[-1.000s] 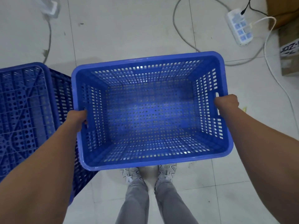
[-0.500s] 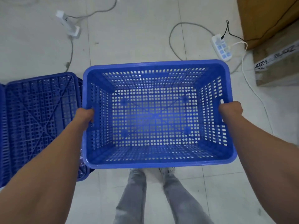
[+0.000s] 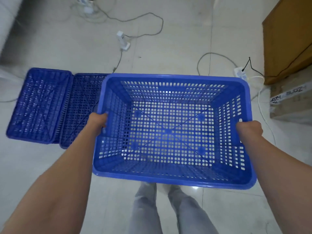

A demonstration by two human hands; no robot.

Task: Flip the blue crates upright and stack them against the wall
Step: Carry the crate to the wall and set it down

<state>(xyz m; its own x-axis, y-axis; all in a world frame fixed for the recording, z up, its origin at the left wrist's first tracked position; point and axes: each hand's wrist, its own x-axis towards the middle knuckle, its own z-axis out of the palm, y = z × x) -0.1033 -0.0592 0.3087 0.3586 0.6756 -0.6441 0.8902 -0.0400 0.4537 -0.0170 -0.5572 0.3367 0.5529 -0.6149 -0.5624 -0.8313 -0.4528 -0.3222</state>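
Note:
I hold an upright blue perforated crate [image 3: 170, 179] in the air in front of me, open side up and empty. My left hand [image 3: 98, 121] grips its left rim and my right hand [image 3: 248, 130] grips its right rim at the handle slot. Two more blue crates lie upside down on the floor to the left, side by side: the far one [image 3: 38, 105] fully in view, the nearer one [image 3: 82, 102] partly hidden behind the held crate and my left arm.
White power strips [image 3: 124, 41] [image 3: 240, 73] and loose cables [image 3: 148, 21] lie on the tiled floor ahead. Brown cardboard boxes [image 3: 287, 39] stand at the right. My legs in grey trousers [image 3: 162, 211] are under the crate. A pale wall base [image 3: 6, 22] runs at the far left.
The view has lifted and turned left, so more floor and a second overturned crate show. The held crate stays level in both hands and sits further right in view.

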